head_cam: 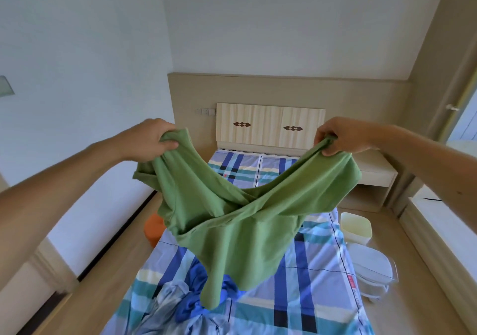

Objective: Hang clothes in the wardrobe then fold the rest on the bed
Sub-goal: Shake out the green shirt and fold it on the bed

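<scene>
Plaid sheet, blue and white and teal, covers the bed (pixel 304 270) that fills most of what I see below me, running up to the pale wooden headboard (pixel 271 125) against the far wall. Above the middle of that bed I am holding up a green shirt (pixel 232 221), stretched wide between my two arms so that it sags in a deep curve and its lowest corner dangles just over the heap of clothes (pixel 191 306) at the near end. That heap (a bright blue piece tangled with something pale and striped, as far as I can tell) lies unfolded on the sheet, so I judge the folding part of the job has hardly begun; I see no finished stack anywhere on the bed. Whether the hanging is done I cannot say, since the wardrobe does not show from here. On the floor to my right stand a white tub (pixel 356 227) and a white basket (pixel 374 272), and an orange thing (pixel 153 227) peeks out beside the bed on the left. My left hand (pixel 151 138) is clenched around one bunched edge of the shirt, and my right hand (pixel 340 136) pinches the opposite edge between thumb and fingers, both gripping firmly with the cloth taut enough to be spread flat next.
</scene>
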Motion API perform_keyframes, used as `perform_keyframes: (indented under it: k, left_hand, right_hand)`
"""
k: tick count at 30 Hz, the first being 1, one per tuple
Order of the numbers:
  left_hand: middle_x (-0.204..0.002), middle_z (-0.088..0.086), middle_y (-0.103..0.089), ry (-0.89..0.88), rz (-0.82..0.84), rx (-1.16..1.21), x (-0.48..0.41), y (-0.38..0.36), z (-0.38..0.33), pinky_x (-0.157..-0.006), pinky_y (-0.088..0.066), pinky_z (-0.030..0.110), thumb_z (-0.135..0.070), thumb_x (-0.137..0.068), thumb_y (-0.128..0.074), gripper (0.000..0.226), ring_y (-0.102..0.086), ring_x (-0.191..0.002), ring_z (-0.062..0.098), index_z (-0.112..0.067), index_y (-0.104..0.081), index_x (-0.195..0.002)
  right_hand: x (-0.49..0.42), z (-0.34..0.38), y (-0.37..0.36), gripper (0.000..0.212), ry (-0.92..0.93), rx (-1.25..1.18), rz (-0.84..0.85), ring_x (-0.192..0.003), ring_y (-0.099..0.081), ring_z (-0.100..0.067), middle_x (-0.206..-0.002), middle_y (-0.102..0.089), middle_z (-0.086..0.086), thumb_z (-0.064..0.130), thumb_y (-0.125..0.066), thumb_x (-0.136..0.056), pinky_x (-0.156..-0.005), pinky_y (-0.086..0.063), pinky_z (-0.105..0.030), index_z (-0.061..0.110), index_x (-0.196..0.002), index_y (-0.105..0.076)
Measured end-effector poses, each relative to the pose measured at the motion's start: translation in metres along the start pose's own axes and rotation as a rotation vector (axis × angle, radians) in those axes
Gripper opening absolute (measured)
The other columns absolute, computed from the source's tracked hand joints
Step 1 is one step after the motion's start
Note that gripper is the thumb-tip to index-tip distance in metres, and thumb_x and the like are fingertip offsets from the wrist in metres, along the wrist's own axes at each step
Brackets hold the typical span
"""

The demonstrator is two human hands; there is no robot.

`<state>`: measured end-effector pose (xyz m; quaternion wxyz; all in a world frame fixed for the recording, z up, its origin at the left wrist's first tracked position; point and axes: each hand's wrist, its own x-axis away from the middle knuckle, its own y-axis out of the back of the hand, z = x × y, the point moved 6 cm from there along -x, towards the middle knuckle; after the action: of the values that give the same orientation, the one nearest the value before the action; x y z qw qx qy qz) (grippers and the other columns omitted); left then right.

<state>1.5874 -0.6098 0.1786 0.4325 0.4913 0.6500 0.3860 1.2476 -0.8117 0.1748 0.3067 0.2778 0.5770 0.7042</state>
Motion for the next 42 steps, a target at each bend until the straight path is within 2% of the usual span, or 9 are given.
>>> perform_keyframes:
  k: [6, 17, 21, 24, 27, 33, 35, 38, 42]
  left_hand:
    - [-0.103, 0.004, -0.073, 0.155, 0.013, 0.392, 0.000, -0.006, 0.016, -0.078, -0.050, 0.029, -0.013, -0.102, -0.056, 0.013, -0.069, -0.094, 0.019, -0.014, -0.069, -0.103]
    - [-0.092, 0.014, -0.071, 0.313, 0.081, 0.712, -0.023, -0.067, -0.069, -0.080, -0.056, 0.035, -0.011, -0.096, -0.063, 0.010, -0.068, -0.080, 0.026, -0.004, -0.068, -0.102]
    - [-0.091, 0.017, -0.067, 0.221, 0.038, 0.713, -0.030, -0.079, -0.098, -0.072, -0.050, 0.031, -0.013, -0.096, -0.062, 0.013, -0.060, -0.080, 0.022, -0.001, -0.067, -0.099]
    - [-0.110, 0.025, -0.071, 0.222, -0.005, 0.817, -0.033, -0.081, -0.095, -0.092, -0.055, 0.044, -0.023, -0.098, -0.063, 0.032, -0.066, -0.089, 0.025, 0.006, -0.067, -0.112]
    - [-0.113, 0.020, -0.073, 0.118, 0.107, 0.908, -0.027, -0.085, -0.096, -0.101, -0.054, 0.048, -0.039, -0.088, -0.072, 0.048, -0.070, -0.106, 0.035, -0.001, -0.067, -0.117]
    - [-0.094, 0.013, -0.067, -0.102, 0.101, 0.793, -0.020, -0.091, -0.100, -0.076, -0.057, 0.028, 0.019, -0.080, -0.063, 0.041, -0.068, -0.083, 0.019, -0.009, -0.062, -0.110]
    - [-0.089, 0.009, -0.065, -0.135, 0.064, 0.809, -0.022, -0.087, -0.102, -0.073, -0.055, 0.028, 0.022, -0.079, -0.057, 0.042, -0.066, -0.080, 0.017, -0.009, -0.064, -0.106]
    - [-0.101, 0.011, -0.068, -0.169, 0.049, 0.840, -0.027, -0.084, -0.107, -0.079, -0.056, 0.026, 0.025, -0.078, -0.051, 0.049, -0.067, -0.092, 0.016, -0.005, -0.065, -0.115]
    - [-0.096, 0.001, -0.068, -0.116, -0.032, 0.827, -0.036, -0.087, -0.103, -0.080, -0.054, 0.025, 0.020, -0.081, -0.047, 0.046, -0.064, -0.090, 0.010, -0.013, -0.066, -0.106]
  right_hand:
    - [-0.001, -0.017, 0.000, 0.009, -0.064, -0.231, -0.207, -0.092, -0.058, -0.023, -0.097, -0.065, -0.007, 0.010, -0.068, -0.091, -0.078, -0.040, -0.029, 0.019, -0.092, -0.067]
    - [0.003, 0.087, -0.055, 0.011, -0.206, -1.279, 0.066, -0.049, -0.062, -0.010, -0.072, -0.059, -0.009, -0.001, -0.053, -0.098, -0.047, -0.053, -0.021, 0.003, -0.088, -0.057]
    - [0.009, 0.130, -0.058, 0.015, -0.162, -1.526, 0.093, -0.066, -0.068, -0.020, -0.080, -0.065, -0.015, 0.003, -0.047, -0.102, -0.063, -0.063, -0.033, -0.002, -0.095, -0.059]
    - [0.016, 0.142, -0.051, 0.015, -0.135, -1.615, 0.078, -0.080, -0.068, -0.031, -0.092, -0.066, -0.024, 0.003, -0.044, -0.102, -0.074, -0.060, -0.041, -0.003, -0.104, -0.058]
    - [0.022, 0.141, -0.044, 0.017, -0.095, -1.593, 0.050, -0.089, -0.068, -0.036, -0.103, -0.065, -0.029, 0.000, -0.042, -0.100, -0.078, -0.062, -0.043, -0.002, -0.113, -0.054]
    - [0.023, 0.127, -0.034, 0.036, 0.075, -1.144, -0.103, -0.097, -0.073, -0.032, -0.106, -0.072, -0.023, -0.004, -0.057, -0.093, -0.091, -0.059, -0.043, 0.005, -0.127, -0.050]
    - [0.021, 0.117, -0.026, 0.062, 0.167, -0.801, -0.297, -0.098, -0.069, -0.025, -0.107, -0.070, -0.011, 0.009, -0.080, -0.080, -0.089, -0.058, -0.037, 0.013, -0.132, -0.047]
    - [0.012, 0.115, -0.050, 0.100, 0.234, -0.645, -0.108, -0.106, -0.057, -0.006, -0.123, -0.055, 0.005, 0.020, -0.091, -0.067, -0.087, -0.048, -0.019, 0.023, -0.148, -0.032]
    - [-0.002, 0.099, -0.076, 0.031, 0.182, -0.824, -0.064, -0.084, -0.071, -0.011, -0.097, -0.074, -0.006, 0.007, -0.078, -0.084, -0.078, -0.056, -0.026, 0.001, -0.112, -0.067]
